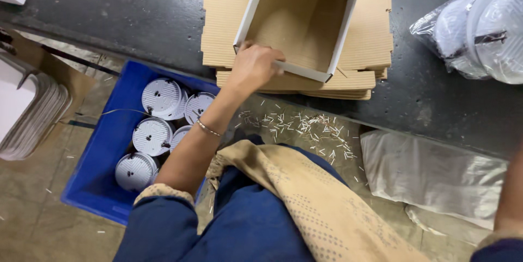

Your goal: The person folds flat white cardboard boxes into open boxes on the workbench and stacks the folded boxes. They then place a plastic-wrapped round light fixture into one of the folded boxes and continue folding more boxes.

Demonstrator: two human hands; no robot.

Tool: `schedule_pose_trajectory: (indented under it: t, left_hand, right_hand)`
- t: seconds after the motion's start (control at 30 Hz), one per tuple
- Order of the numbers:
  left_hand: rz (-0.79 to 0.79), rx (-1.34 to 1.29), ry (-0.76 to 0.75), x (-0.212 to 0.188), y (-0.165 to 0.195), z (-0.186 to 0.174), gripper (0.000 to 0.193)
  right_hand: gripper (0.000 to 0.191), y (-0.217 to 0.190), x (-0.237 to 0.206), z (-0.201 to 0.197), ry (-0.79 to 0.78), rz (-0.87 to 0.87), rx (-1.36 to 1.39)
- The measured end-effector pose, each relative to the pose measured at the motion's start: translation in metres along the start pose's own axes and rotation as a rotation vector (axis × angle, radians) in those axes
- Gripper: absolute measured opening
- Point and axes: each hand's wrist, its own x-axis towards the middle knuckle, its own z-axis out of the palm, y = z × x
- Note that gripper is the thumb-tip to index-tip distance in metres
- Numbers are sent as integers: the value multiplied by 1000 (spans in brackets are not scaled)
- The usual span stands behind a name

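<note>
Cardboard box [305,22], half folded on flat sheets [218,28] at the counter's [136,11] near edge, is gripped at its corner by the left hand [255,65], fingers closed around it; the right hand's grip cannot be told.

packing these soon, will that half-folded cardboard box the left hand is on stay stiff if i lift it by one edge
Probably not fully. The cardboard box is open-topped, with thin corrugated walls, so it may flex or skew. It looks light and empty, so easy to lift. Where the left hand grips the front wall, that edge seems likely to bend.

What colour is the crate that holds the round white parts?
The crate is blue, seen in the head view, left of the left hand's arm.
</note>
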Motion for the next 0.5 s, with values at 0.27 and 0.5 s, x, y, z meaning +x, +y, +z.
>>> schedule_pose_trajectory:
  t: [0.27, 0.5]
  left_hand:
    - [-12, -38, 125, -2, 16, 5, 9]
    - [-94, -259, 418, 6, -15, -52, 17]
  right_hand:
    - [12, -38, 65, 48, 65, 107, 318]
    - [14, -135, 100, 155, -24, 224, 1338]
